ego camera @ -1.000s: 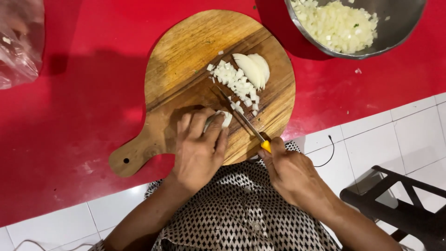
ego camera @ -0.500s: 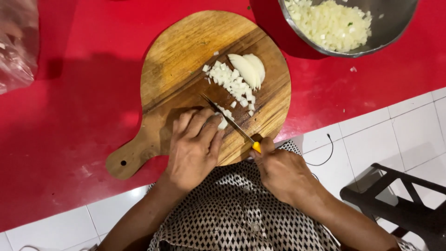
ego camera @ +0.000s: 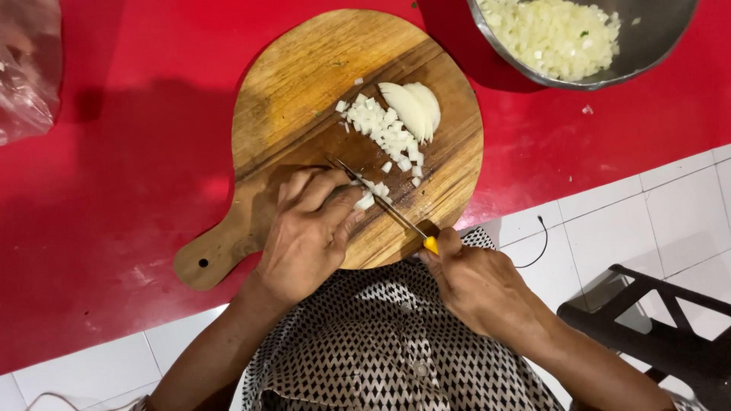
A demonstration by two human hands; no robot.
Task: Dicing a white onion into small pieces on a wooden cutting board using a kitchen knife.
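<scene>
Chopping of white onion is under way on the round wooden cutting board with a short handle (ego camera: 304,84), which lies on the red tabletop (ego camera: 114,190). The left hand (ego camera: 308,232) presses down with curled fingers on a small piece of onion (ego camera: 365,201), most of which is hidden beneath the fingertips. The right hand (ego camera: 476,285) is closed around the yellow handle of a thin-bladed kitchen knife (ego camera: 381,204), whose blade lies across the board just beside the left fingertips. A loose heap of diced white onion (ego camera: 381,129) rests near the middle of the board, touching a larger uncut onion section (ego camera: 415,106) at its far side. A round metal bowl (ego camera: 655,46) at the upper right, well apart from the board, already holds a large quantity of diced onion. Judged from this layout, the greater part of the dicing is done: remaining work appears to consist of the piece under the left hand, the uncut section, and transfer of the board's heap. A clear plastic bag (ego camera: 27,72) lies at the far left.
</scene>
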